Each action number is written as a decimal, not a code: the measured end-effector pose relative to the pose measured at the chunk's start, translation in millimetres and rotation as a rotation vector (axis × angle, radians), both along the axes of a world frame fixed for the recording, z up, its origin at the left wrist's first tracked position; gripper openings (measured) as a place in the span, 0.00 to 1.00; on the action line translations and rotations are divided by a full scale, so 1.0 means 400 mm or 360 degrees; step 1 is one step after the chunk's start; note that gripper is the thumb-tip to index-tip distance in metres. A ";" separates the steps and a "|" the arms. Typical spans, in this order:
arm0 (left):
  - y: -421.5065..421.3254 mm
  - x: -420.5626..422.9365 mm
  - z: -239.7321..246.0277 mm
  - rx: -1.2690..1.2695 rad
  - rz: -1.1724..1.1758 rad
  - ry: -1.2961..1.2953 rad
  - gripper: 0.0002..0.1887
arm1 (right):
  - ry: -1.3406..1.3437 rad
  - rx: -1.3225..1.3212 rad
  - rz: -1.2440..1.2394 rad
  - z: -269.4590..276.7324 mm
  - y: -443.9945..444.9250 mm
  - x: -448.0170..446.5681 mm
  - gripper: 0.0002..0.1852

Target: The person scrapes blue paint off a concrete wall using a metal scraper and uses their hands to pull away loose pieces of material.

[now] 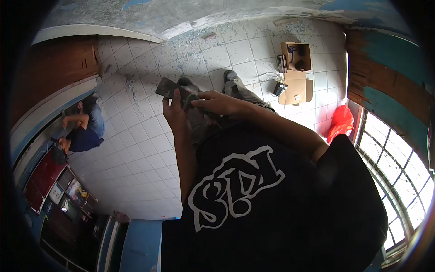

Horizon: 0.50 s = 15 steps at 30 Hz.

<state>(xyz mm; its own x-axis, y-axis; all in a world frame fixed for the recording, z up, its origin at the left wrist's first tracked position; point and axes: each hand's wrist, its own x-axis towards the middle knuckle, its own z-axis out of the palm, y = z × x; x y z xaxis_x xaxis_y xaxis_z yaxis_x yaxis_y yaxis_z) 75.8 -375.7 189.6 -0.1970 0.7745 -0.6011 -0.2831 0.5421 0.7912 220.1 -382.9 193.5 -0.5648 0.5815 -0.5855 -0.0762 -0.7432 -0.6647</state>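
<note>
My left hand [175, 110] pinches a dark, flat rectangular piece [168, 89], thumb on one face and fingers behind it. Its material cannot be made out. Close beside it, my right hand [215, 102] grips a small green object [191, 99] that touches or overlaps the near end of the dark piece. Fingers hide most of the green object, so its kind is unclear. Both hands are held in front of my waist, above my shoes on the tiled floor [149, 127].
Paint flakes litter the floor along the peeling wall [136, 20]. An open cardboard box [299, 75] lies to the right, near a black device [279, 89] with a pale cable. A red plastic bag [341, 120] sits by the barred window [390, 149]. Another person [85, 136] works at the left wall.
</note>
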 end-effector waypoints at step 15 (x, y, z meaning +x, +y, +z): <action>0.212 -0.364 0.021 -0.0081 -0.0775 -0.0030 0.27 | -0.0307 -0.0196 -0.0480 0.053 0.136 -0.303 0.17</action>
